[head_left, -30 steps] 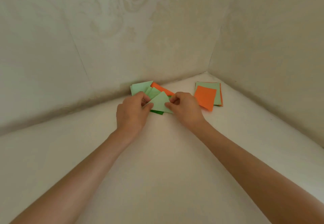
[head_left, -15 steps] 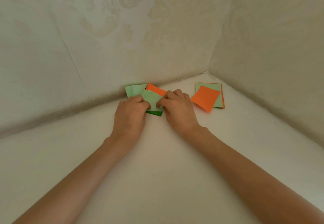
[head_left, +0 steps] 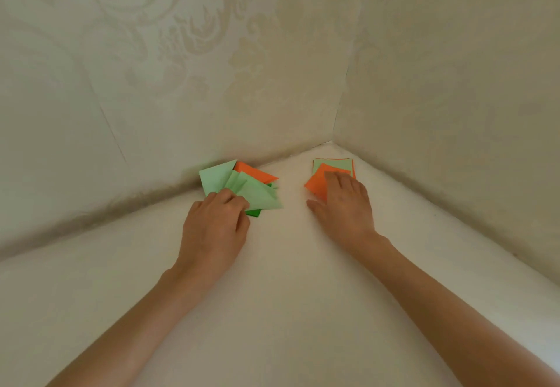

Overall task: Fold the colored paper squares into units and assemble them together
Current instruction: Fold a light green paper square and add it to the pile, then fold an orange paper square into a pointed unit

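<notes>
The right hand (head_left: 344, 204) lies with straight, relaxed fingers flat on an orange square (head_left: 315, 185). This square sits askew on top of the stack of flat squares (head_left: 333, 163), near the back right corner of the worktop (head_left: 288, 280). The hand grasps nothing, it only presses. The left hand (head_left: 213, 226) rests on the pile of folded units (head_left: 260, 197) at the back edge, well apart from the stack. Its fingers are bent with the tips on the light green pieces, and whether they pinch one I cannot tell. Behind them is one orange unit (head_left: 256, 173), and a dark green piece (head_left: 254, 212) is under them.

I judge the paper to be very light and thin. It bends easily and keeps every crease, so a wrong press will mark it. On the smooth surface a sheet probably slides, and a flat sheet is hard to lift from above. I would drag the orange square with the finger pads until one corner is free of the stack, then pinch this corner between thumb and first finger. The folded units are stiffer along their folds, so it is better to take them there, gently, so that the flaps do not open
</notes>
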Demonstrator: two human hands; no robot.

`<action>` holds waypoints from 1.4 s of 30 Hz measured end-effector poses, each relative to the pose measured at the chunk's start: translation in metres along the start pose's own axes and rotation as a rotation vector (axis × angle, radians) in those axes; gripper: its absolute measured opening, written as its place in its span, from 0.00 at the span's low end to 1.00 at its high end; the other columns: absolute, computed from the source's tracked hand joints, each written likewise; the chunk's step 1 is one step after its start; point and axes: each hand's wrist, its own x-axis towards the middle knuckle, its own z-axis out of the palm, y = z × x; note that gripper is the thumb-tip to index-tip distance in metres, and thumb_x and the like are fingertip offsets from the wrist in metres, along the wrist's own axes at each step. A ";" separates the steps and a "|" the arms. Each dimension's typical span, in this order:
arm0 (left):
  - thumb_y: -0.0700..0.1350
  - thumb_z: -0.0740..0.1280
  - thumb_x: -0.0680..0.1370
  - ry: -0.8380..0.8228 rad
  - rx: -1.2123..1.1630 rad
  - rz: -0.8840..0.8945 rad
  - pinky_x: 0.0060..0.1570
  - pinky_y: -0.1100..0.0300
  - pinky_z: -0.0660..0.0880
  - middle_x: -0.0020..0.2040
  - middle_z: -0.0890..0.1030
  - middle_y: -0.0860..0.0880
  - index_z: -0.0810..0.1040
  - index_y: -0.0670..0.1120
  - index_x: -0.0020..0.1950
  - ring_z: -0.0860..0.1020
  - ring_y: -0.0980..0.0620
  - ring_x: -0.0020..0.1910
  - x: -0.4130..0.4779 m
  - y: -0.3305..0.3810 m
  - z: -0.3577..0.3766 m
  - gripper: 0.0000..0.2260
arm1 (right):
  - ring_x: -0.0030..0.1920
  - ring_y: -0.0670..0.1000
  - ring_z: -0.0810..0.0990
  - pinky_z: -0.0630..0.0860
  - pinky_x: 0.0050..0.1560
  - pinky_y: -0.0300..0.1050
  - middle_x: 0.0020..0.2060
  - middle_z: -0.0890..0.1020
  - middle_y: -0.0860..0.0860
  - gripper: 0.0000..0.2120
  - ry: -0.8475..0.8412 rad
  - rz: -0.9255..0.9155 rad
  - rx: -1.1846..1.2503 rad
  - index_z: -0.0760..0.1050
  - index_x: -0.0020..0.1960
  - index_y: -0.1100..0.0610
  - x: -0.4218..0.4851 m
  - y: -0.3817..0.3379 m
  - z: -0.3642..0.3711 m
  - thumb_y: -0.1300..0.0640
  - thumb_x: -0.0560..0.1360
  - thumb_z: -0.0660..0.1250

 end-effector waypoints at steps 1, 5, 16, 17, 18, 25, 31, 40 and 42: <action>0.34 0.73 0.67 0.023 -0.021 0.012 0.32 0.55 0.69 0.37 0.79 0.47 0.82 0.44 0.41 0.78 0.43 0.34 -0.002 0.004 -0.003 0.06 | 0.63 0.57 0.69 0.59 0.65 0.49 0.62 0.72 0.56 0.21 -0.001 0.022 0.002 0.66 0.65 0.58 0.000 0.004 0.001 0.46 0.78 0.59; 0.36 0.69 0.71 0.044 -0.147 0.001 0.31 0.60 0.68 0.39 0.79 0.50 0.81 0.45 0.42 0.78 0.47 0.35 -0.011 0.020 -0.010 0.05 | 0.55 0.57 0.75 0.59 0.67 0.51 0.52 0.79 0.54 0.11 0.040 0.025 0.090 0.73 0.53 0.56 -0.002 0.012 -0.001 0.55 0.81 0.53; 0.57 0.60 0.77 -0.586 -1.562 -0.816 0.45 0.58 0.79 0.50 0.83 0.39 0.77 0.39 0.55 0.83 0.48 0.46 -0.011 0.070 -0.021 0.21 | 0.45 0.54 0.79 0.70 0.49 0.46 0.42 0.83 0.53 0.04 0.744 -0.591 0.091 0.81 0.45 0.60 -0.067 0.023 -0.040 0.64 0.74 0.68; 0.57 0.61 0.75 -0.630 -1.640 -0.830 0.44 0.58 0.80 0.50 0.83 0.40 0.76 0.39 0.57 0.83 0.47 0.46 -0.010 0.071 -0.020 0.23 | 0.47 0.54 0.79 0.71 0.50 0.47 0.44 0.83 0.53 0.04 0.704 -0.685 0.091 0.81 0.47 0.61 -0.076 0.022 -0.037 0.64 0.74 0.68; 0.54 0.62 0.73 -0.641 -1.692 -0.819 0.43 0.58 0.81 0.49 0.84 0.41 0.77 0.39 0.57 0.83 0.48 0.44 -0.011 0.073 -0.018 0.21 | 0.49 0.54 0.80 0.72 0.50 0.47 0.46 0.83 0.54 0.05 0.654 -0.768 0.098 0.82 0.48 0.62 -0.082 0.022 -0.033 0.64 0.74 0.68; 0.31 0.67 0.70 -0.480 -1.671 -0.754 0.43 0.59 0.81 0.47 0.82 0.41 0.76 0.37 0.51 0.83 0.50 0.43 -0.014 0.061 -0.002 0.10 | 0.58 0.55 0.74 0.72 0.57 0.47 0.56 0.80 0.55 0.10 0.400 -0.726 0.296 0.83 0.49 0.57 -0.084 0.035 -0.017 0.56 0.78 0.63; 0.34 0.69 0.65 -0.412 -1.707 -0.713 0.45 0.59 0.80 0.54 0.81 0.40 0.74 0.37 0.60 0.82 0.48 0.48 -0.016 0.060 0.001 0.23 | 0.52 0.42 0.78 0.71 0.54 0.31 0.53 0.81 0.45 0.08 0.029 -0.328 0.862 0.83 0.50 0.51 -0.090 0.031 -0.028 0.59 0.74 0.68; 0.34 0.75 0.65 -0.630 -1.465 -0.511 0.38 0.63 0.78 0.44 0.84 0.47 0.81 0.44 0.49 0.82 0.53 0.42 -0.015 0.049 -0.010 0.14 | 0.45 0.52 0.80 0.76 0.48 0.40 0.41 0.83 0.51 0.06 -0.147 -0.101 1.285 0.80 0.43 0.60 -0.092 0.022 -0.043 0.58 0.69 0.70; 0.36 0.74 0.65 -0.704 -1.375 -0.415 0.38 0.64 0.77 0.41 0.83 0.49 0.84 0.49 0.44 0.81 0.54 0.40 -0.017 0.048 -0.012 0.11 | 0.42 0.47 0.80 0.75 0.44 0.36 0.39 0.83 0.49 0.06 -0.158 -0.072 1.331 0.79 0.40 0.60 -0.093 0.021 -0.045 0.58 0.67 0.69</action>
